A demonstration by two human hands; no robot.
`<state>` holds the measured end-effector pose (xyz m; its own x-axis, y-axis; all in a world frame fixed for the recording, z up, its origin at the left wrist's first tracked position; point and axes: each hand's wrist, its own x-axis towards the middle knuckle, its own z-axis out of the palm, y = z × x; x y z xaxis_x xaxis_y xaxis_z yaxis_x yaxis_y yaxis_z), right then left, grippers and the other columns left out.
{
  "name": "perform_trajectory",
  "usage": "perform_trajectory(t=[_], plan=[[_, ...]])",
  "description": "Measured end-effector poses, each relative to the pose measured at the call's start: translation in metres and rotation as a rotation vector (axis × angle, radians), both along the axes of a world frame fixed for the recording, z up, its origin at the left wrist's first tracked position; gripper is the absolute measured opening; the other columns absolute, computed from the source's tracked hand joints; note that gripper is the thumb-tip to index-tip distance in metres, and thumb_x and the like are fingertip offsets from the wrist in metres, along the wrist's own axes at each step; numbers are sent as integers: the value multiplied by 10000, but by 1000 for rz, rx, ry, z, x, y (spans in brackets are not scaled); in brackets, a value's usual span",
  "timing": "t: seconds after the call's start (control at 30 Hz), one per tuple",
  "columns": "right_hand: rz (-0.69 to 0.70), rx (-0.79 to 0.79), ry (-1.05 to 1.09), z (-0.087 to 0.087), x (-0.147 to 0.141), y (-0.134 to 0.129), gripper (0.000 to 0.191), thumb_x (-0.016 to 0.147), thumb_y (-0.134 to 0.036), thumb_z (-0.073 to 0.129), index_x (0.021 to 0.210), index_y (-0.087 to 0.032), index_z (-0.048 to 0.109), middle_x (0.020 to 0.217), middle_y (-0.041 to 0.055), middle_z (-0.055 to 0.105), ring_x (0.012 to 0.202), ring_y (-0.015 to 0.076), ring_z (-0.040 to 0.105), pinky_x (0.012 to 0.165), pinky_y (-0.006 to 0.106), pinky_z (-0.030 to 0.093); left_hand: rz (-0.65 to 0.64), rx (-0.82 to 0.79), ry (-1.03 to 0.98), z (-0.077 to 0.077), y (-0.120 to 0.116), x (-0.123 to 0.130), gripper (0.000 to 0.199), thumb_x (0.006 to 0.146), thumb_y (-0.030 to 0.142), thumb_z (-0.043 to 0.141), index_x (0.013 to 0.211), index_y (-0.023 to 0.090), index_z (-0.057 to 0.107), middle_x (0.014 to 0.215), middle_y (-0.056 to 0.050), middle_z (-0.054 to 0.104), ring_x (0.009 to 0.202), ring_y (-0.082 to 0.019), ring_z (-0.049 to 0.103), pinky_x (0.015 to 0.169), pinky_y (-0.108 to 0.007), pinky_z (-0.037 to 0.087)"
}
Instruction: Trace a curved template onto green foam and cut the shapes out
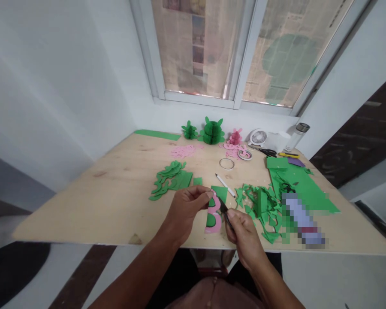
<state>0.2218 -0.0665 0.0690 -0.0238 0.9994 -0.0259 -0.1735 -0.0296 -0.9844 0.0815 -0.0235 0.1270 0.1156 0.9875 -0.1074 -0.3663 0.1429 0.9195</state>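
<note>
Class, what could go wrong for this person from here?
1. The scissors in the right hand are close to the left hand; a slip might nick it.
2. Pinched near its top, the pink paper shape might shift against the green paper, sending the cut astray.
3. The loose white pen could roll if bumped.

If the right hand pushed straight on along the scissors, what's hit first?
Leading with the scissors, the right hand would likely meet the pink cutout pinched by the left hand; whether the blades already touch it is unclear.
</note>
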Motion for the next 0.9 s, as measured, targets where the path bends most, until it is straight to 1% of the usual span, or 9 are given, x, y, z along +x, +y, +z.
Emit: perform_trajectory(t=[0.1, 0.27, 0.37, 0.43, 0.57, 0.73, 0.9], plan=[[-11, 4, -14, 1, 1, -2, 473, 836, -554, 522, 560, -210, 352, 407, -99, 273, 391, 60, 164, 398, 235, 104, -1, 18, 24, 1, -2, 1, 98, 616, 210, 743, 577, 145, 681, 568, 5, 618, 538, -94, 521, 542, -213, 442], [-48, 70, -95, 2, 2, -6, 508, 856, -548, 491, 514, -199, 350, 442, -83, 265, 420, 65, 184, 406, 233, 116, 7, 21, 13, 3, -8, 5, 102, 610, 217, 745, 578, 145, 680, 571, 3, 626, 553, -99, 532, 557, -217, 450], [-54, 91, -140, 3, 3, -8, 502, 857, -540, 490, 515, -197, 360, 463, -78, 267, 436, 69, 181, 409, 233, 115, 35, 31, 41, 4, -11, 5, 99, 614, 215, 742, 579, 146, 680, 570, 4, 629, 558, -102, 538, 573, -222, 456], [-48, 92, -152, 2, 3, -9, 502, 859, -542, 483, 516, -197, 361, 466, -77, 264, 438, 71, 172, 409, 234, 114, 51, 40, 63, 4, -13, 5, 95, 614, 214, 739, 579, 148, 681, 573, 3, 634, 562, -104, 543, 580, -225, 457], [-43, 93, -142, 1, 2, -10, 516, 855, -566, 473, 512, -197, 361, 462, -78, 257, 434, 70, 165, 409, 231, 122, 41, 49, 80, 5, -16, 4, 95, 621, 218, 733, 582, 145, 685, 577, -4, 643, 565, -107, 546, 586, -228, 457], [-48, 112, -101, 2, -2, -8, 501, 842, -580, 485, 538, -203, 359, 486, -80, 226, 439, 74, 158, 410, 227, 128, 48, 39, 36, 4, -17, 6, 102, 611, 221, 740, 574, 146, 682, 561, 2, 635, 556, -108, 544, 592, -235, 464], [-78, 164, -151, 4, 0, -3, 462, 857, -551, 477, 572, -199, 390, 546, -65, 251, 470, 84, 171, 416, 234, 124, 74, 2, -27, 3, -14, 14, 92, 592, 217, 751, 588, 149, 689, 568, 3, 639, 556, -111, 549, 597, -241, 475]])
